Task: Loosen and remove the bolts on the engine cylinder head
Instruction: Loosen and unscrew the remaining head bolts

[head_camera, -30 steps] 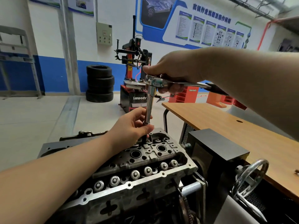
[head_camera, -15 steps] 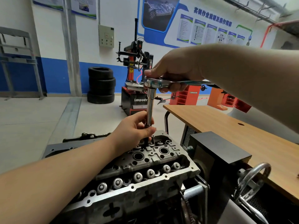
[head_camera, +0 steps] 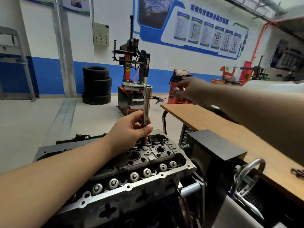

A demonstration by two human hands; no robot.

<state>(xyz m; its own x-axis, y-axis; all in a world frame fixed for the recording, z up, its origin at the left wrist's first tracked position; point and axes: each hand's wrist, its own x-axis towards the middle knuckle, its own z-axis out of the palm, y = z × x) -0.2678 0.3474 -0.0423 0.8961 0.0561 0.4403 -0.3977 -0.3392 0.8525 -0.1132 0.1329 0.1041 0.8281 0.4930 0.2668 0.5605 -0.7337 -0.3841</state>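
The grey engine cylinder head (head_camera: 148, 159) lies in front of me, with a row of valve springs along its near side. A long chrome socket extension (head_camera: 146, 104) stands upright on a bolt near the head's far edge. My left hand (head_camera: 130, 129) grips the extension's lower end. Its top end is bare. My right hand (head_camera: 191, 91) is off to the right above the wooden table, blurred, and holds the ratchet wrench (head_camera: 177, 91) apart from the extension. The bolt under the socket is hidden.
A wooden table (head_camera: 213, 125) runs along the right, with small dark parts (head_camera: 298, 172) at its near edge. A black box (head_camera: 213, 149) and a steel handwheel (head_camera: 247, 174) sit beside the head. A tyre changer (head_camera: 134, 71) and stacked tyres (head_camera: 97, 84) stand behind.
My right hand has lifted the ratchet off the top of the extension and swung it right over the table. My left hand still holds the extension upright.
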